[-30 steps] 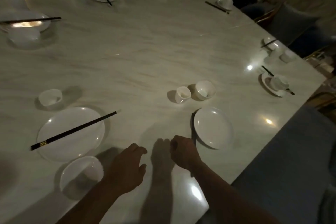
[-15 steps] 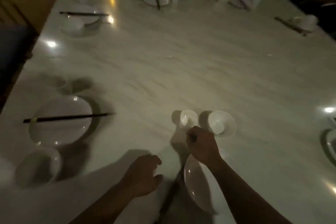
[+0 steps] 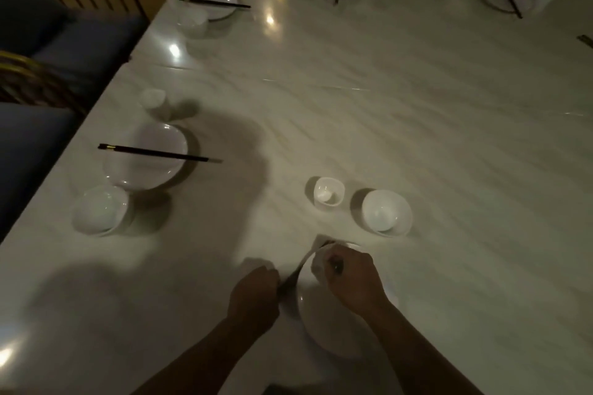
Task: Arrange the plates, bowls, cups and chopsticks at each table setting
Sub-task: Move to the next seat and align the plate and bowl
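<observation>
Right hand (image 3: 351, 280) gripping chopsticks (image 3: 301, 264) — now lifting them over plate's (image 3: 324, 324) 10 o'clock rim | left hand (image 3: 255, 293) curled, hold unclear | setting nearing completion.

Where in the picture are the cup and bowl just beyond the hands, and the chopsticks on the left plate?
near cup (image 3: 329, 192), head view, its inner wall
near bowl (image 3: 385, 211), head view, its inside bottom
left chopsticks (image 3: 154, 153), head view, middle of the shafts
</observation>
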